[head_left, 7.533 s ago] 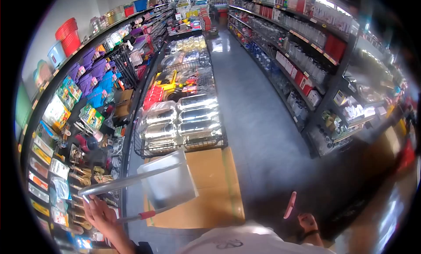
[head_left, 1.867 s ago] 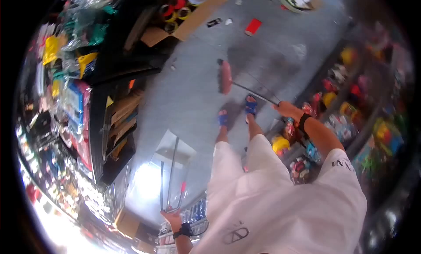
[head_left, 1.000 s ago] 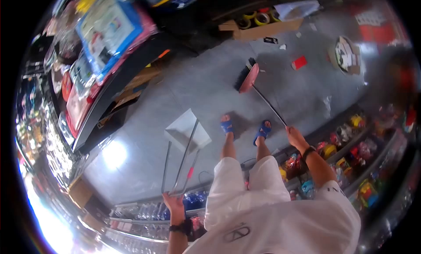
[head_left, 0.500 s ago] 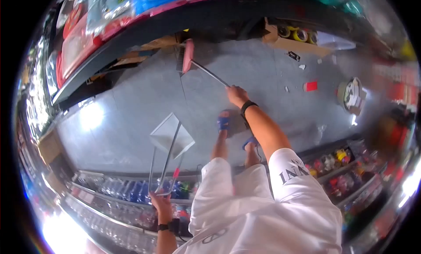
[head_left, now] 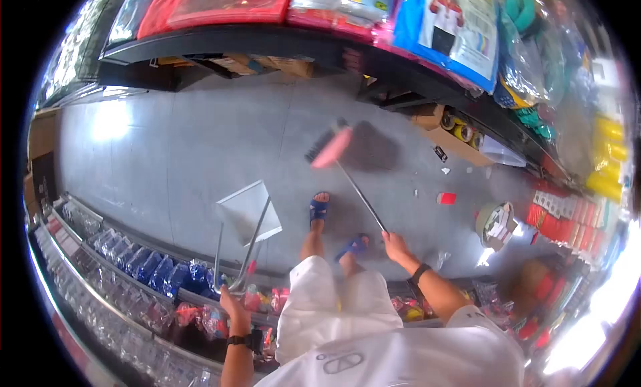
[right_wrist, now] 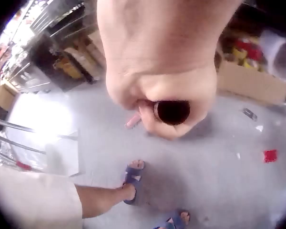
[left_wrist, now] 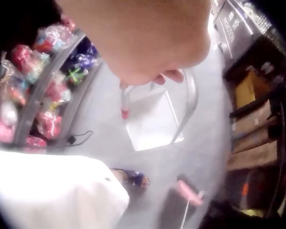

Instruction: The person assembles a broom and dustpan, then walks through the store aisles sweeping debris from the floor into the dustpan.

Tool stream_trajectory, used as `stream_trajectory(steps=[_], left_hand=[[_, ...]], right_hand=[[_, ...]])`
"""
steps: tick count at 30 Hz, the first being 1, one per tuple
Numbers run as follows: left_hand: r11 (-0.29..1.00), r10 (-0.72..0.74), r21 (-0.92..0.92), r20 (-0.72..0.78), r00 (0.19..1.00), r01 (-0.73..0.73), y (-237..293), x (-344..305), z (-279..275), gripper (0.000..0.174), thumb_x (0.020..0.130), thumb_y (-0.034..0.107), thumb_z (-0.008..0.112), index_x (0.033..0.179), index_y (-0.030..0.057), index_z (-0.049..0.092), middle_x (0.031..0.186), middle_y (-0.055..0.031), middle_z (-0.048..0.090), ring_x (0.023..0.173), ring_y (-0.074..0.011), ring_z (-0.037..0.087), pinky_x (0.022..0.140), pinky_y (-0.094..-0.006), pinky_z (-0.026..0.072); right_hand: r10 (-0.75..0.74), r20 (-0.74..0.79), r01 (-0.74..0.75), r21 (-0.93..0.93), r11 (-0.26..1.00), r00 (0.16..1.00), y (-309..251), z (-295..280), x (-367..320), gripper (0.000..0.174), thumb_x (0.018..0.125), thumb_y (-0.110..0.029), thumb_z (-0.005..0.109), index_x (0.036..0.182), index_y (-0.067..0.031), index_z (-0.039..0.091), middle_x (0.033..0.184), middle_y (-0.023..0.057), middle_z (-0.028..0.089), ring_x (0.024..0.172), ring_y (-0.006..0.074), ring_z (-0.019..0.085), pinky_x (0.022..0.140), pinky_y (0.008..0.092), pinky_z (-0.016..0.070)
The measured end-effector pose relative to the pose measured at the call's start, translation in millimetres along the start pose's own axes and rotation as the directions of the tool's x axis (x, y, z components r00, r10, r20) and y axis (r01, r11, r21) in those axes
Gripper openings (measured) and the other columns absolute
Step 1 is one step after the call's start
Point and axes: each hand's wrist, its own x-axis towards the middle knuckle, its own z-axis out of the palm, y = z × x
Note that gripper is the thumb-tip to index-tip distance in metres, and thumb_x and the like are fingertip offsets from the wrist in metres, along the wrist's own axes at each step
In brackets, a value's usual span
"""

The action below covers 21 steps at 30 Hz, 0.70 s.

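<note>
My left hand [head_left: 234, 308] grips the top of a long metal-handled dustpan [head_left: 248, 215], its white pan hanging over the grey floor to the left of my feet. The left wrist view shows the left hand [left_wrist: 157, 47] curled at the bent handle above the white pan [left_wrist: 152, 121]. My right hand [head_left: 398, 247] holds a broom by its thin dark handle [head_left: 360, 197]. The pink broom head [head_left: 330, 148], with dark bristles, is ahead of my feet and slightly blurred. In the right wrist view the fingers [right_wrist: 167, 130] wrap around the handle's dark end [right_wrist: 172, 112].
Small litter and a red packet [head_left: 446, 199] lie on the floor to the right, near a round bin [head_left: 495, 225]. An open carton of tape rolls [head_left: 454, 140] stands under the far shelf [head_left: 314, 50]. Low shelves with bottles [head_left: 160, 273] run close behind me.
Since half a second ago, the broom head has come away from the far shelf base toward my feet, and the right hand has drawn back rightward. The left hand keeps hold of the dustpan.
</note>
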Motion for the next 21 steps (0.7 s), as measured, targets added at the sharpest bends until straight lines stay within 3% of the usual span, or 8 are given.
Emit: stream_trajectory(steps=[2, 4, 5, 6, 11, 16, 20, 21], left_hand=[[0.998, -0.058, 0.008, -0.003, 0.998, 0.058, 13, -30, 24, 0.04, 0.089, 0.037, 0.045, 0.105, 0.0001, 0.048, 0.091, -0.0124, 0.056, 0.075, -0.0256, 0.059, 0.055, -0.036, 0.0531], [0.987, -0.153, 0.038, -0.039, 0.987, 0.154, 33, -62, 45, 0.041, 0.089, 0.038, 0.044, 0.104, -0.0003, 0.048, 0.087, -0.0117, 0.056, 0.071, -0.0265, 0.06, 0.052, -0.0359, 0.0539], [0.989, -0.145, 0.001, -0.042, 0.989, 0.145, 27, -62, 46, 0.041, 0.089, 0.038, 0.043, 0.103, -0.0004, 0.049, 0.086, -0.0117, 0.056, 0.068, -0.0271, 0.06, 0.051, -0.0356, 0.054], [0.991, -0.134, -0.025, -0.045, 0.99, 0.133, 22, -58, 42, 0.042, 0.089, 0.039, 0.043, 0.102, -0.0004, 0.049, 0.085, -0.0116, 0.056, 0.066, -0.0277, 0.06, 0.05, -0.0353, 0.0541], [0.998, -0.068, -0.013, 0.042, 0.997, 0.069, 23, -49, 47, 0.037, 0.088, 0.035, 0.045, 0.1, -0.0007, 0.048, 0.083, -0.0137, 0.056, 0.07, -0.0291, 0.061, 0.051, -0.0383, 0.0568], [0.972, -0.031, 0.235, 0.046, 0.998, 0.02, 18, -38, 61, 0.026, 0.087, 0.038, 0.053, 0.091, 0.0129, 0.051, 0.092, 0.0004, 0.052, 0.087, -0.0116, 0.046, 0.075, -0.0365, 0.0373], [0.872, 0.176, 0.4, 0.284, 0.942, -0.283, -3, 1, 68, 0.031, 0.086, 0.039, 0.056, 0.074, 0.0112, 0.048, 0.065, 0.0049, 0.037, 0.06, -0.0064, 0.034, 0.053, -0.0254, 0.0287], [0.856, 0.19, 0.425, 0.271, 0.944, -0.294, -3, 3, 73, 0.033, 0.086, 0.039, 0.056, 0.071, 0.0112, 0.047, 0.063, 0.0055, 0.036, 0.058, -0.006, 0.032, 0.051, -0.0251, 0.0266]], right_hand=[[0.046, 0.253, -0.051, 0.015, 0.999, 0.966, -92, -44, 21, 0.045, 0.095, -0.034, 0.031, 0.091, 0.0017, 0.057, 0.092, 0.027, 0.059, 0.089, 0.0435, 0.055, 0.075, 0.0502, 0.0436], [-0.36, 0.046, 0.363, -0.167, 0.917, 0.932, -121, -15, 82, 0.039, 0.095, -0.031, 0.032, 0.093, -0.0004, 0.056, 0.092, 0.0248, 0.059, 0.087, 0.0425, 0.056, 0.073, 0.0497, 0.0443], [-0.34, 0.015, 0.339, -0.106, 0.935, 0.94, -166, -30, 90, 0.036, 0.095, -0.029, 0.032, 0.096, -0.0019, 0.056, 0.092, 0.0218, 0.06, 0.085, 0.0406, 0.058, 0.073, 0.0484, 0.0456], [-0.647, -0.037, 0.619, -0.253, 0.744, 0.762, -167, -4, 136, 0.036, 0.095, -0.028, 0.032, 0.092, -0.0042, 0.058, 0.095, 0.02, 0.06, 0.086, 0.0385, 0.059, 0.073, 0.0462, 0.0471], [-0.465, -0.095, 0.452, -0.131, 0.883, 0.88, -227, 16, 211, 0.04, 0.094, -0.029, 0.032, 0.086, -0.0025, 0.06, 0.081, 0.0211, 0.062, 0.077, 0.0403, 0.06, 0.066, 0.0472, 0.0487], [-0.039, 0.067, 0.029, 0.15, 0.988, 0.997, -102, 10, 149, 0.047, 0.095, -0.031, 0.024, 0.096, 0.0029, 0.056, 0.086, 0.0269, 0.06, 0.086, 0.0448, 0.055, 0.078, 0.0501, 0.0438], [0.386, 0.287, -0.453, 0.223, 0.863, 0.877, -45, -37, 31, 0.056, 0.094, -0.042, 0.027, 0.099, 0.0048, 0.058, 0.097, 0.0286, 0.058, 0.094, 0.0441, 0.054, 0.082, 0.0491, 0.0423], [0.341, 0.198, -0.376, 0.174, 0.91, 0.919, -23, -34, 18, 0.056, 0.094, -0.042, 0.028, 0.099, 0.0042, 0.058, 0.097, 0.0284, 0.058, 0.094, 0.044, 0.054, 0.082, 0.0492, 0.0425]])
